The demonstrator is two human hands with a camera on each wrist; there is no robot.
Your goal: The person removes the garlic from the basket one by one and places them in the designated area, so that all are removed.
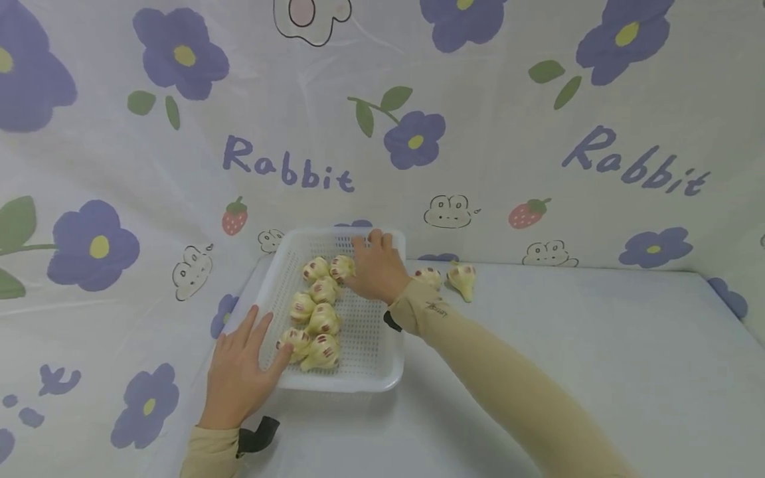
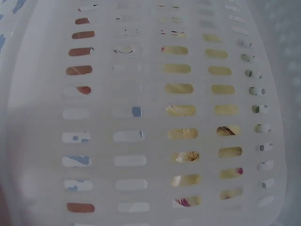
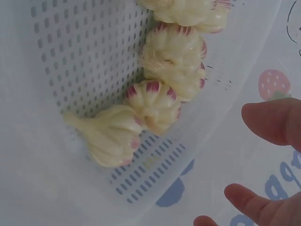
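A white perforated plastic basket (image 1: pixel 340 384) holds several garlic bulbs (image 1: pixel 323 318) with purple-streaked tips, mostly along its left side. My left hand (image 1: pixel 240 372) is at the basket's front left corner, fingers spread along the outside and the thumb over the rim near a bulb; contact with the rim is unclear. Over the back right part of the basket, my right hand (image 1: pixel 379 267) has its fingers spread near the far rim. The right wrist view shows nothing between its thumb (image 3: pixel 270 123) and fingers. The slotted basket wall (image 2: pixel 131 99) fills the left wrist view.
Two more garlic bulbs lie on the white table (image 1: pixel 574 358) right of the basket: one upright-looking bulb (image 1: pixel 462 280) and another bulb (image 1: pixel 429 276) partly behind my right wrist. A patterned cloth wall (image 1: pixel 382 79) with flowers and lettering rises behind the basket.
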